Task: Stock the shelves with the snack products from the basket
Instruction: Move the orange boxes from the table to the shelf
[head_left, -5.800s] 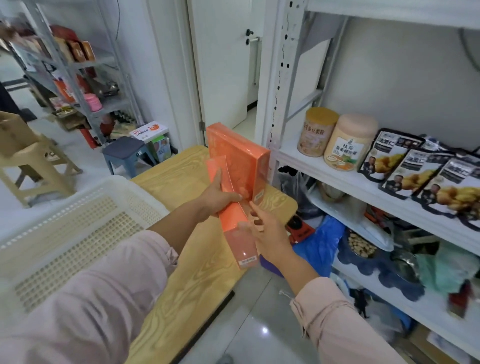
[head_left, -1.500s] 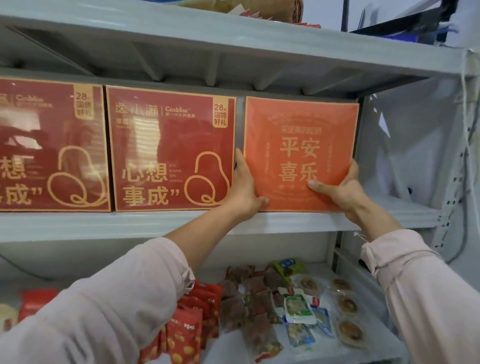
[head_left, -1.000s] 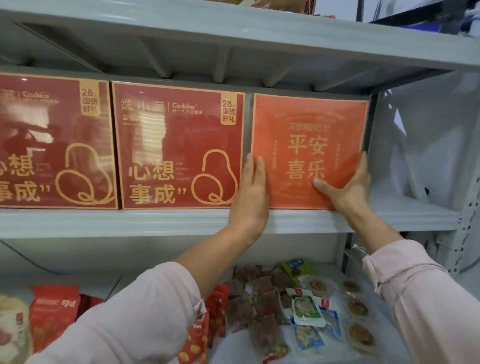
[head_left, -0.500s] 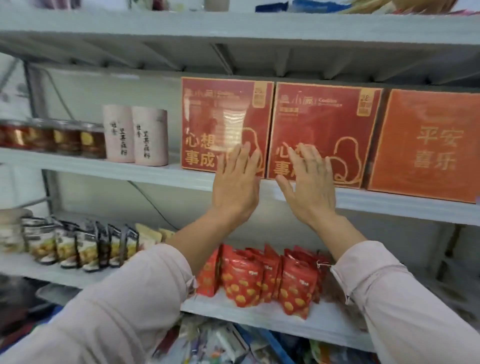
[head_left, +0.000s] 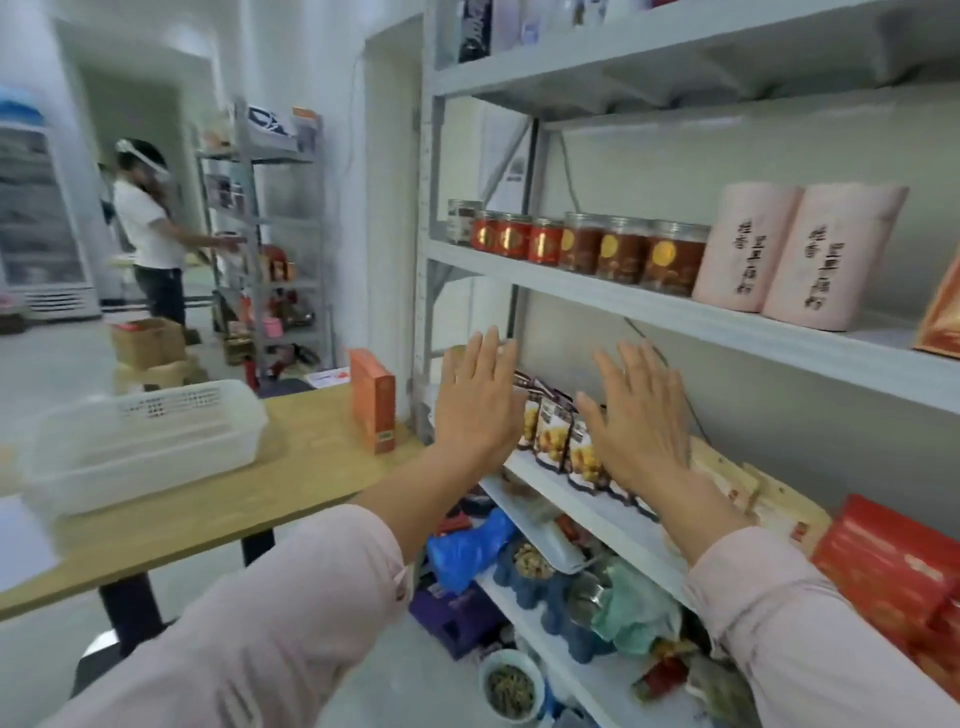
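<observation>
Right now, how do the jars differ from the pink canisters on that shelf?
The jars are see-through, showing reddish contents and round gold labels; the pink canisters are opaque with black lettering. The jars are shorter than the canisters. Several jars stand in a row; only two canisters. Both kinds stand upright on the same shelf.

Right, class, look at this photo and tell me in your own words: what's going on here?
A person in pink sleeves is stocking snacks. The left hand and right hand are raised, open and empty, in front of the snack pouches on a shelf. One orange box stands upright on the wooden table, near the white basket, not yet shelved. Jars and pink tubs sit on the shelf above.
</observation>
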